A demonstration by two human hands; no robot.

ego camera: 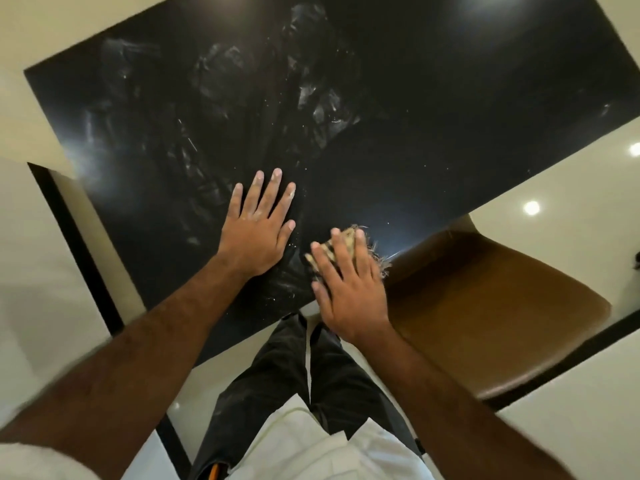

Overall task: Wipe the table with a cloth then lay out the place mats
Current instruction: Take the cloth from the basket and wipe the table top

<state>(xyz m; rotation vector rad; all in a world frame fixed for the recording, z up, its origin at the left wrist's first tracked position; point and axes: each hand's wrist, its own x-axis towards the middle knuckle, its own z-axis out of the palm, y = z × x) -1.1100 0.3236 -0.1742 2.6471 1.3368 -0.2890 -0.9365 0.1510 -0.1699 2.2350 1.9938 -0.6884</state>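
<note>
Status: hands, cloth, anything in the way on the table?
Left hand flat on table, fingers spread. Right hand pressing cloth at near edge. White smears across top; no mats in view. Chair beside right edge.

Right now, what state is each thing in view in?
table: smeared with white streaks and specks.
left hand: flat on the table, fingers spread, fingertips dusted white.
right hand: fingers fairly straight, pressing the cloth.
cloth: bunched under the right hand, near the table's edge.
chair: beside the table, nobody seated.
place mats: none in view.
</note>
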